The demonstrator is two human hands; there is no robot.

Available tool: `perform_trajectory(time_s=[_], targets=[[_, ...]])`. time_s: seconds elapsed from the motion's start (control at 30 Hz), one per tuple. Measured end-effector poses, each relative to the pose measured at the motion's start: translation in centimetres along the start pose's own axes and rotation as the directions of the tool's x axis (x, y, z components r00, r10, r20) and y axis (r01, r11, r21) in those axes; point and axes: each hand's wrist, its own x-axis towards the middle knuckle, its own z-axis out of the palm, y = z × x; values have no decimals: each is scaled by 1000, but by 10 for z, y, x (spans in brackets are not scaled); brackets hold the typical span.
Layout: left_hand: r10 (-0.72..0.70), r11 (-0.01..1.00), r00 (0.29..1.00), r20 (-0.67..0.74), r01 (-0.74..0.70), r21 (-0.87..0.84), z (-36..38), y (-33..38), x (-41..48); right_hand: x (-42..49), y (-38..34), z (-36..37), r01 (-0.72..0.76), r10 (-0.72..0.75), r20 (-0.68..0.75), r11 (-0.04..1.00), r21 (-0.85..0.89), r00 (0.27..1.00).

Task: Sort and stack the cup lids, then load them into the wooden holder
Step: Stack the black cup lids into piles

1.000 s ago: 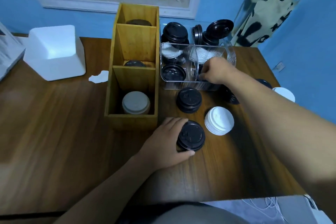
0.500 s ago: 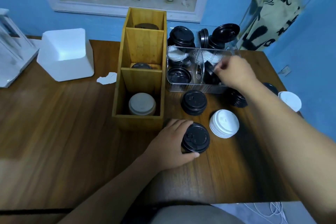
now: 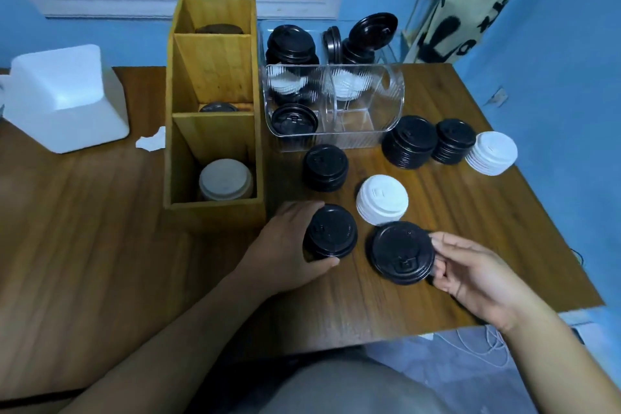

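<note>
Head view, the only view. Clock positions are read from the table's middle, with 12 away from the person.

Left hand: at 6 o'clock, fingers and thumb curled round a short stack of black lids, which stands on the table just in front of the wooden holder's near right corner.

Right hand: at 5 o'clock, thumb and fingers pinching the right rim of a large black lid, top face toward the camera. Whether this is one lid or a thin few, and whether it touches the table, cannot be told. The two hands are apart, side by side.

Wooden holder: three compartments running from 7 to 12 o'clock. The near compartment holds a pale lid stack. The middle and far ones each show a dark lid top, detail unclear.

Clear plastic organiser: at 1 o'clock, just beside the holder. One black lid lies in its near left compartment, with white lids in the rear ones. More black lids sit behind it.

Loose stacks on the table:
- A black stack near the centre.
- A white stack at 4 o'clock of it.
- At 3 o'clock, in a row, two black stacks and one white stack.

At 10 o'clock are a white foam block and a paper scrap.
</note>
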Motion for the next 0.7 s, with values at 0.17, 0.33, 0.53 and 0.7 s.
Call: perform_trajectory(time_s=[0.17, 0.33, 0.53, 0.7], targets=[[-33, 999, 999, 19, 33, 13, 0, 1, 0, -1, 3, -1, 41, -86, -100, 921, -386, 991], [-28, 999, 1000, 9, 27, 19, 1, 1, -1, -10, 8, -2, 129, -447, -37, 333, -934, 894], [-15, 999, 1000, 3, 15, 29, 2, 1, -2, -16, -5, 13, 538, -197, 524, 17, -843, 828], [-9, 1000, 1000, -7, 9, 27, 3, 1, -2, -11, -10, 28, 428, -138, 459, -205, -880, 878]])
